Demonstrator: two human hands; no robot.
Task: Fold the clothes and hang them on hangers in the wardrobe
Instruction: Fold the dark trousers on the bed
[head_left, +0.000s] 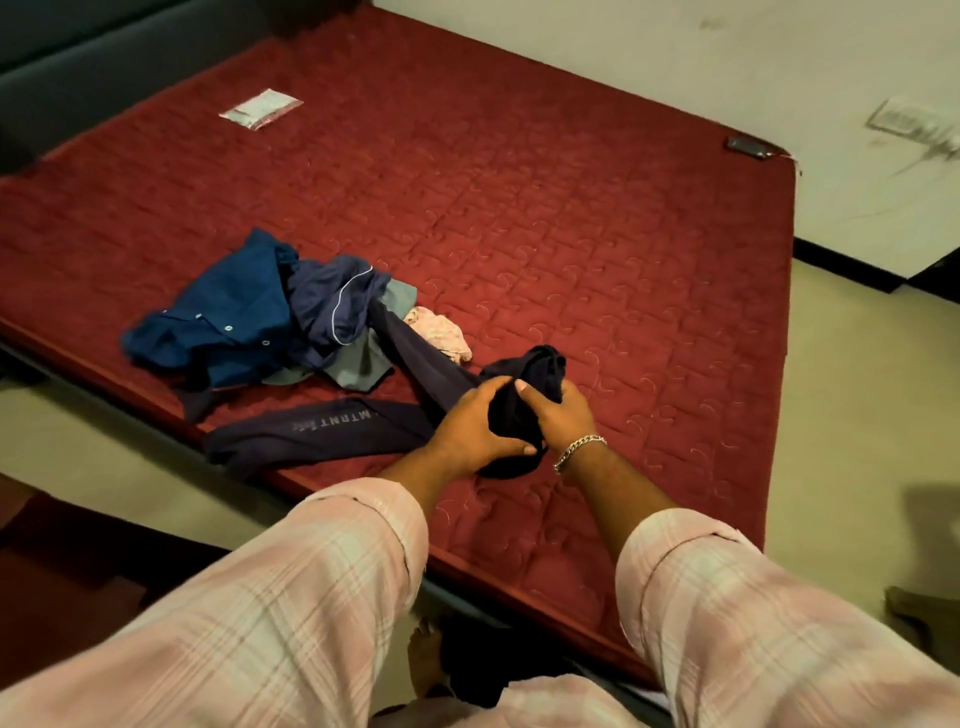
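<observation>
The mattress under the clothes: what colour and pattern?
Dark red mattress, quilted stitching; head view.

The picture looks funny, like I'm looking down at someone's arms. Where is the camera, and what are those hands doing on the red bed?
The camera sits on the person's head, so you see what they see, looking down. There is no robot, just two bare hands. The left hand and the right hand, which wears a bracelet, both curl their fingers round one end of some dark trousers. The rest of the trousers trails across the red mattress. Beside them lies a crumpled pile: a blue shirt, a navy garment with white piping and a small pink cloth. Far back lies a small packet.
</observation>
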